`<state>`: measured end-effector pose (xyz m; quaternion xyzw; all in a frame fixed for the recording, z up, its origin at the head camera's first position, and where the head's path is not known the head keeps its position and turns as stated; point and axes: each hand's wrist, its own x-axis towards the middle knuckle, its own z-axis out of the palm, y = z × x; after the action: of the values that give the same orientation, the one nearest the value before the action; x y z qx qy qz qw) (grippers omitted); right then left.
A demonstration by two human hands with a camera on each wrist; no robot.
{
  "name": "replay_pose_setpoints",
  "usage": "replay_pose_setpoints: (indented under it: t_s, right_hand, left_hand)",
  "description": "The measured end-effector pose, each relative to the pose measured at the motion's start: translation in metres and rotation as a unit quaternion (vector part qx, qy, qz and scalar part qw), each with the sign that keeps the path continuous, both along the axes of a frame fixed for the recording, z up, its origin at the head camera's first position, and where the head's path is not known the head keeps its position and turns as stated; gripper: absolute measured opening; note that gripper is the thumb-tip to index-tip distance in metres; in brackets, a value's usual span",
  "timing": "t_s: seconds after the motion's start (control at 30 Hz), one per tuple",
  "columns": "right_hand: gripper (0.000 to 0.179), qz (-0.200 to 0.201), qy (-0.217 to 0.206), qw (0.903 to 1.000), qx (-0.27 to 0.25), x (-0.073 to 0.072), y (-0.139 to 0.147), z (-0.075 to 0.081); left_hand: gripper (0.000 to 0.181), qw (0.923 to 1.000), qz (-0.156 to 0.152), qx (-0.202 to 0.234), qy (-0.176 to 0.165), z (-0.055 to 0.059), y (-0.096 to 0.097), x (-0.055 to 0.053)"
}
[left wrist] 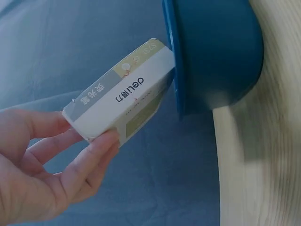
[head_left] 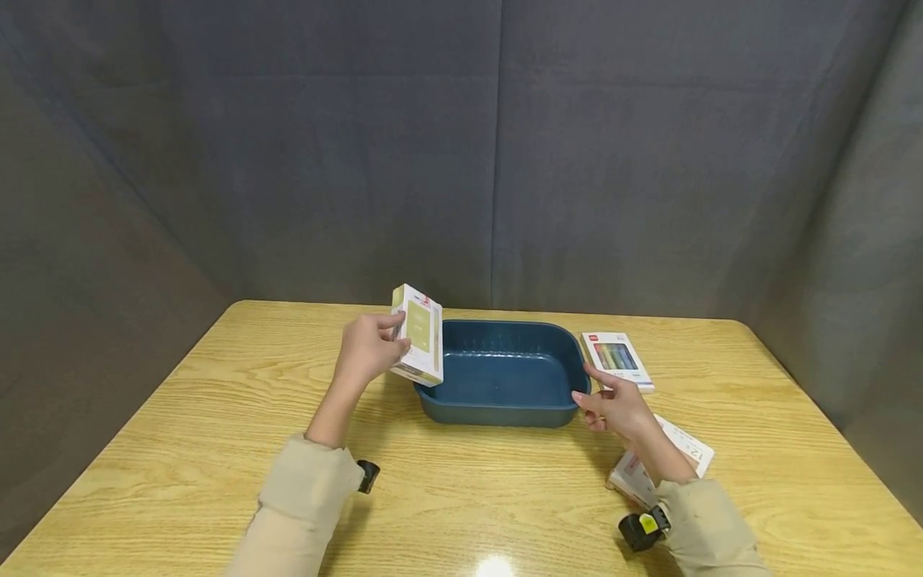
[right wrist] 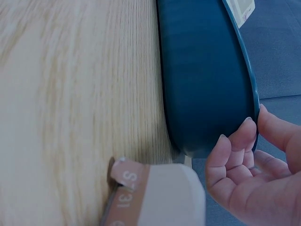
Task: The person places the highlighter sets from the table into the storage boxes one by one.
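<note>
My left hand (head_left: 369, 349) pinches a white and yellow-green deli highlighter box (head_left: 418, 335) between thumb and fingers. The box is tilted over the left end of a dark blue plastic basin (head_left: 497, 415). In the left wrist view the far end of the box (left wrist: 136, 89) comes right up to the basin's rim (left wrist: 172, 56). At the basin's right end my right hand (head_left: 616, 409) pinches the rim, thumb on one side and curled fingers against the outer wall, as the right wrist view shows. The basin holds nothing in the part I see.
To the right of the basin lies a white box with a window of coloured pens (head_left: 616, 361). Another white box (head_left: 685, 445), partly hidden under my right forearm, lies nearer. The wooden table (head_left: 469, 489) ends at a grey cloth backdrop (head_left: 360, 200).
</note>
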<state>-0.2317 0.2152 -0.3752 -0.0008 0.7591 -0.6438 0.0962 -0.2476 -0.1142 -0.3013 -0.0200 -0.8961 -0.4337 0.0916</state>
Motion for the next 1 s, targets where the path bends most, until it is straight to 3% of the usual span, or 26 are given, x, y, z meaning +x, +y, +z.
replay_pose_setpoints:
  t_s: [0.43,1.0]
  right_hand:
    - [0.065,-0.003,-0.001,1.0000,-0.002,0.001,0.000,0.001]
    - [0.064,0.005,0.004,1.0000,0.003,0.000,0.001,0.000]
  left_hand:
    - [0.041,0.9999,-0.016,-0.001,-0.007,-0.013,0.025,-0.010]
    - [0.038,0.9977,-0.028,-0.060,-0.016,-0.029,0.044,-0.013]
